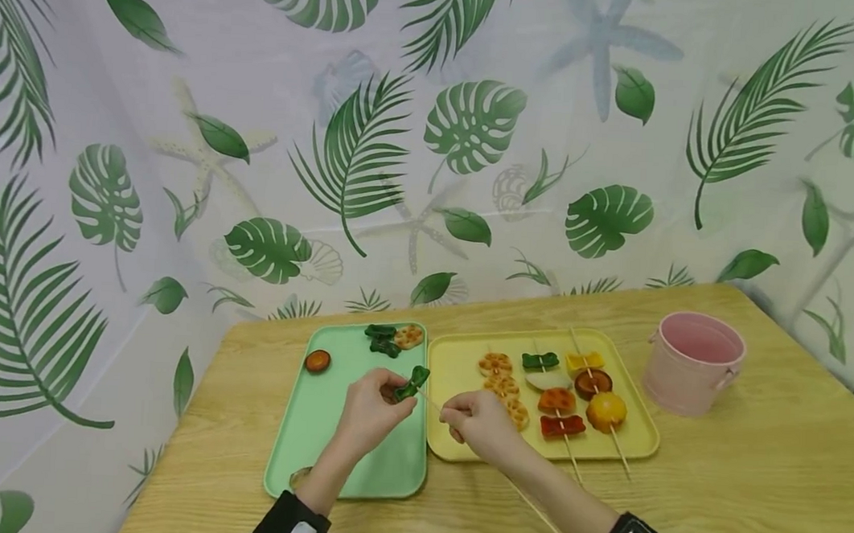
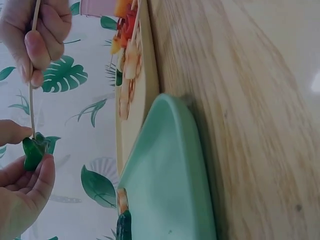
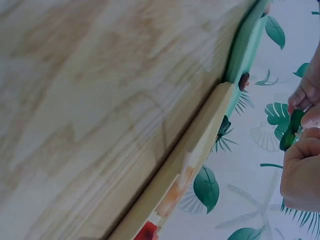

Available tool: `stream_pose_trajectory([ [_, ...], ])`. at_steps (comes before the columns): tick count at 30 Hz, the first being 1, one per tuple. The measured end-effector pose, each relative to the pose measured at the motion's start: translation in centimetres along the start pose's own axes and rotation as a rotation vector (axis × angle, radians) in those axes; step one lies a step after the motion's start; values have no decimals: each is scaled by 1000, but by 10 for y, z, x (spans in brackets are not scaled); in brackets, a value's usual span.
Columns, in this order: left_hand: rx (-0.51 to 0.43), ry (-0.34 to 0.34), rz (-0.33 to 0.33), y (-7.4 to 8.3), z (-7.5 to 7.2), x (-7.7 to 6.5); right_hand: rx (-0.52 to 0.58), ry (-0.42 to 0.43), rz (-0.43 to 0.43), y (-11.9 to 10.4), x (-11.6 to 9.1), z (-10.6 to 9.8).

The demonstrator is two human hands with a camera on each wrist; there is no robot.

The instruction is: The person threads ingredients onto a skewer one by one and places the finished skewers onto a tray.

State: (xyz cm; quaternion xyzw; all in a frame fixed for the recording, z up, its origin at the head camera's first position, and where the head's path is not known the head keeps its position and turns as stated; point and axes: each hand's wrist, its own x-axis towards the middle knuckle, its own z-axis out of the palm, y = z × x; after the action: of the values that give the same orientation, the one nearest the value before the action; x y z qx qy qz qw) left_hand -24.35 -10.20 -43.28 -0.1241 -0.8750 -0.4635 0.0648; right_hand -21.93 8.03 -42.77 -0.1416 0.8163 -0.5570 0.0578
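Over the right edge of the green tray [image 1: 348, 455], my left hand [image 1: 372, 412] pinches a green pepper piece [image 1: 412, 382] between thumb and fingers. My right hand [image 1: 482, 421] grips a thin wooden skewer [image 1: 533, 509], its long end sticking out below the wrist. In the left wrist view, the skewer's tip [image 2: 33, 131] meets the top of the pepper piece [image 2: 34, 152]. The right wrist view has both hands close together around the pepper piece [image 3: 292, 130]. More dark green pieces [image 1: 383, 341], a lotus root slice [image 1: 409, 336] and a brown round slice [image 1: 317, 361] lie on the green tray.
A yellow tray [image 1: 454, 449] adjoins the green one on the right, bearing loaded skewers: lotus root slices [image 1: 503, 387], a mixed one with a red piece [image 1: 562, 426], and one with a yellow piece [image 1: 606, 411]. A pink bucket [image 1: 693, 365] stands further right. A leaf-patterned cloth [image 1: 403, 177] hangs behind.
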Motion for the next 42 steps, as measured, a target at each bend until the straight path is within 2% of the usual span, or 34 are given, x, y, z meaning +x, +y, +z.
stream_pose_trajectory([
  [2, 0, 0, -3, 1, 0, 1, 107, -4, 48, 1, 3, -1],
  [5, 33, -9, -3, 0, -1, 3, 95, -1, 57, 2, 5, -1],
  [9, 94, 12, -4, -1, -9, 4, -170, -20, -48, -3, -3, -2],
  [13, 104, 83, -53, -2, -21, 6, -516, 26, -186, -11, -29, -7],
  [15, 95, 114, -87, -3, -26, 8, -675, 94, -304, -9, -45, -10],
  [17, 77, 121, -120, -4, -29, 9, -826, 210, -483, -3, -56, -10],
  [19, 37, 111, -149, -4, -29, 10, -928, 341, -658, 4, -62, -10],
  [21, -18, 91, -179, -3, -29, 11, -981, 454, -794, 11, -64, -8],
  [24, -84, 81, -201, -2, -29, 10, -945, 507, -867, 16, -63, -6],
  [28, -87, 71, -172, -1, -30, 10, -831, 523, -879, 17, -60, -6],
  [32, -86, 59, -146, -2, -30, 8, -689, 496, -828, 14, -57, -7],
  [37, -69, 66, -132, -4, -29, 8, -574, 390, -645, 6, -59, -9],
  [40, -52, 72, -129, -4, -27, 7, -441, 293, -497, 2, -61, -10],
  [42, -43, 64, -118, -3, -26, 6, -304, 211, -365, 1, -61, -10],
])
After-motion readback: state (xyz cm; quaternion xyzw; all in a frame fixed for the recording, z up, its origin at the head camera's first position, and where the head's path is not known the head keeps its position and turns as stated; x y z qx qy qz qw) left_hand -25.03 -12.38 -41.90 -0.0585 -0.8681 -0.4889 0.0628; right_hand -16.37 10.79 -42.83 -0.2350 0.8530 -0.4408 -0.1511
